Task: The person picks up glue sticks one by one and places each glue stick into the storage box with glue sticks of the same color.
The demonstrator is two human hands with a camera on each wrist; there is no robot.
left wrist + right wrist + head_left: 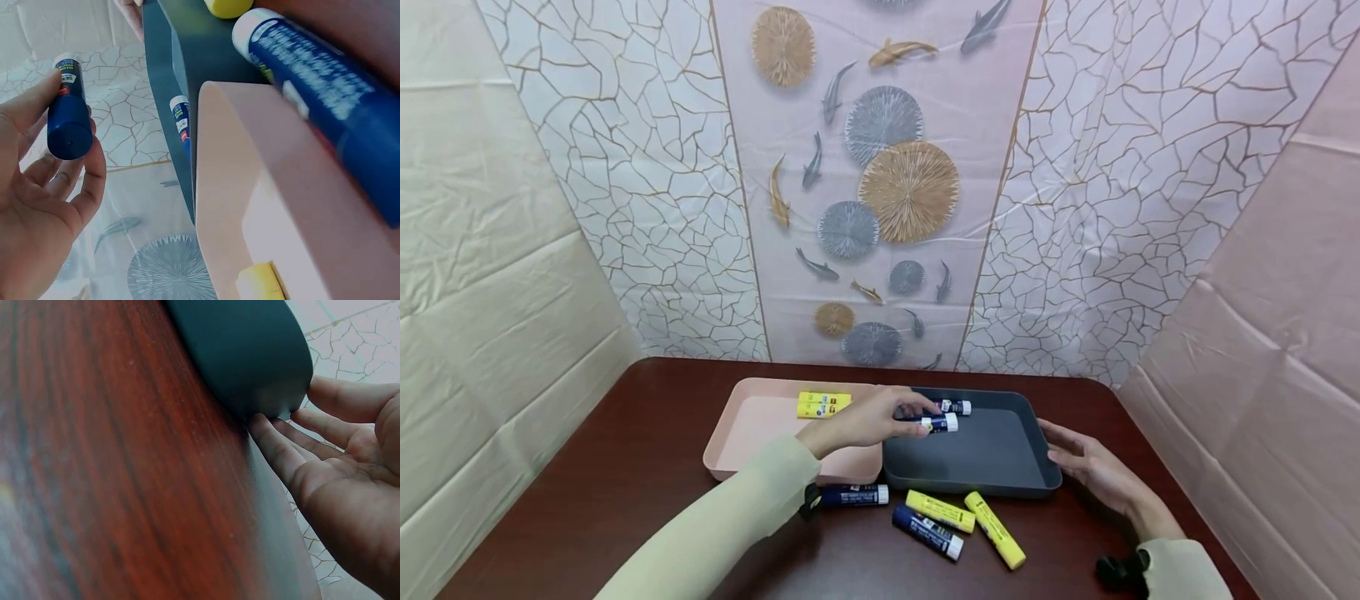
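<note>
My left hand (868,417) pinches a dark blue glue stick (942,423) with a white cap between thumb and fingers, over the left part of the dark grey tray (992,446). In the left wrist view the held stick's blue base faces the camera. Another blue glue stick (956,407) lies inside the grey tray near its back wall. At the tray's right end, the fingertips of my right hand (1101,471) touch the outer wall; in the right wrist view its fingers (275,447) are extended low against the wall.
A pink tray (748,425) adjoins the grey one on the left, with two yellow glue sticks (823,405) inside. In front of the trays lie two blue glue sticks (927,532) and two yellow ones (995,531) on the brown table (625,475). Patterned cloth walls surround the table.
</note>
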